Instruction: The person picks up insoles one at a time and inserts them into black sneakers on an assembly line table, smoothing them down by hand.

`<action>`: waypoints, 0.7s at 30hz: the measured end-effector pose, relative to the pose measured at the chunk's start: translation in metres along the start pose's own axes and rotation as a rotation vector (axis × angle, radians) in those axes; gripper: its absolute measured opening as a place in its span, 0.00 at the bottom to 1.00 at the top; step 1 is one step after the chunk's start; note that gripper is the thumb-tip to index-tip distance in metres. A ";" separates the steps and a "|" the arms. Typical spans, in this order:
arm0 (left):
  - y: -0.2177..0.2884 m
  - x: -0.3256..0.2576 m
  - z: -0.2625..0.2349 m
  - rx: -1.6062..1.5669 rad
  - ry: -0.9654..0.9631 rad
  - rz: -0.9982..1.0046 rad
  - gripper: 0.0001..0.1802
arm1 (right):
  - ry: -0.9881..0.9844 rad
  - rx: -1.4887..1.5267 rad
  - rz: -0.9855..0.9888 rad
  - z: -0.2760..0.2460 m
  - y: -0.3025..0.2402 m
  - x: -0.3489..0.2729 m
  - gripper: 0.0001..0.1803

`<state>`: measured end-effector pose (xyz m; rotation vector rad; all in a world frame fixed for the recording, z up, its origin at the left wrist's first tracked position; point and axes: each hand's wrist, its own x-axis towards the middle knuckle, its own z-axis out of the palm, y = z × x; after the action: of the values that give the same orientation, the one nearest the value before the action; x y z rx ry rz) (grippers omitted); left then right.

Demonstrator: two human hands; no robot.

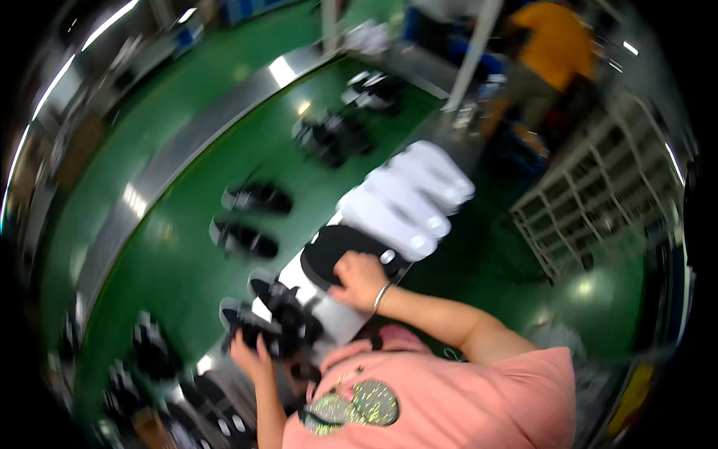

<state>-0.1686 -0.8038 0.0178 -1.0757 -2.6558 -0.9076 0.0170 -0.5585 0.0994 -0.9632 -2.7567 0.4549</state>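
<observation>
My left hand [253, 361] is at the near end of a black strapped sandal [258, 323], its thumb and fingers on either side of it. A second black sandal [288, 298] lies right beside it. My right hand [362, 280] has its fingers curled at the edge of a black insole [336, 251], which lies on a white ledge [299, 273] along the belt. The fingertips of this hand are partly hidden. Just beyond lie several white insoles [400, 202] in a row. Motion blur softens the sandals' details.
A green conveyor belt [187, 269] carries spaced pairs of dark sandals [250, 217]. More dark footwear [153, 348] sits at the lower left. A wire rack [598, 187] stands to the right. Far right, a person in an orange top [553, 45] is bent over.
</observation>
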 end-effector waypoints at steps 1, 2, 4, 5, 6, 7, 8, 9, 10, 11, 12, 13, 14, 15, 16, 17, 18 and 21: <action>0.002 0.006 0.002 -0.026 0.044 0.153 0.21 | 0.114 0.153 -0.060 0.001 -0.003 -0.002 0.15; 0.008 0.016 0.008 -0.032 0.040 0.224 0.17 | 0.058 0.256 -0.136 -0.007 -0.007 -0.003 0.12; 0.006 0.026 0.005 -0.106 -0.069 0.181 0.13 | 0.081 0.340 -0.303 -0.017 -0.040 -0.012 0.09; 0.010 0.032 0.003 -0.117 -0.101 0.219 0.12 | 0.010 0.313 -0.403 -0.007 -0.054 -0.017 0.09; 0.013 0.036 -0.002 -0.116 -0.133 0.251 0.11 | -0.085 0.331 -0.488 0.002 -0.070 -0.020 0.08; 0.009 0.036 -0.001 -0.100 -0.109 0.267 0.10 | -0.191 0.197 -0.529 0.014 -0.089 -0.020 0.07; 0.009 0.039 -0.001 -0.138 -0.111 0.211 0.10 | -0.310 0.030 -0.616 0.022 -0.105 -0.017 0.09; 0.008 0.040 -0.002 -0.170 -0.119 0.150 0.10 | -0.350 -0.085 -0.652 0.034 -0.119 -0.016 0.10; 0.005 0.039 -0.007 -0.195 -0.127 0.086 0.10 | -0.389 -0.196 -0.692 0.044 -0.135 -0.016 0.11; -0.004 0.038 -0.003 -0.244 -0.084 0.099 0.11 | -0.451 -0.230 -0.632 0.053 -0.151 -0.012 0.10; -0.008 0.039 0.001 -0.286 -0.094 0.057 0.11 | -0.514 -0.267 -0.565 0.057 -0.166 -0.010 0.10; -0.009 0.039 0.002 -0.323 -0.112 0.005 0.12 | -0.447 -0.182 -0.461 0.059 -0.176 -0.013 0.09; -0.007 0.039 0.001 -0.358 -0.130 -0.047 0.12 | -0.515 -0.237 -0.477 0.088 -0.178 -0.004 0.10; -0.003 0.040 -0.005 -0.444 -0.127 -0.009 0.13 | -0.490 -0.159 -0.392 0.079 -0.184 -0.006 0.11; -0.012 0.041 0.001 -0.425 -0.126 -0.031 0.14 | -0.461 -0.080 -0.314 0.069 -0.189 -0.006 0.13; -0.019 0.038 0.001 -0.391 -0.107 -0.039 0.13 | -0.479 -0.072 -0.309 0.086 -0.192 -0.002 0.14; -0.016 0.039 0.001 -0.364 -0.088 -0.055 0.13 | -0.502 -0.072 -0.306 0.099 -0.190 0.002 0.15; -0.018 0.036 0.000 -0.450 -0.105 -0.072 0.13 | -0.445 -0.174 -0.268 0.121 -0.191 -0.014 0.14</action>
<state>-0.2077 -0.7931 0.0213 -1.1399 -2.6542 -1.5577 -0.1151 -0.7362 0.0516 -0.5581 -3.3125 0.4322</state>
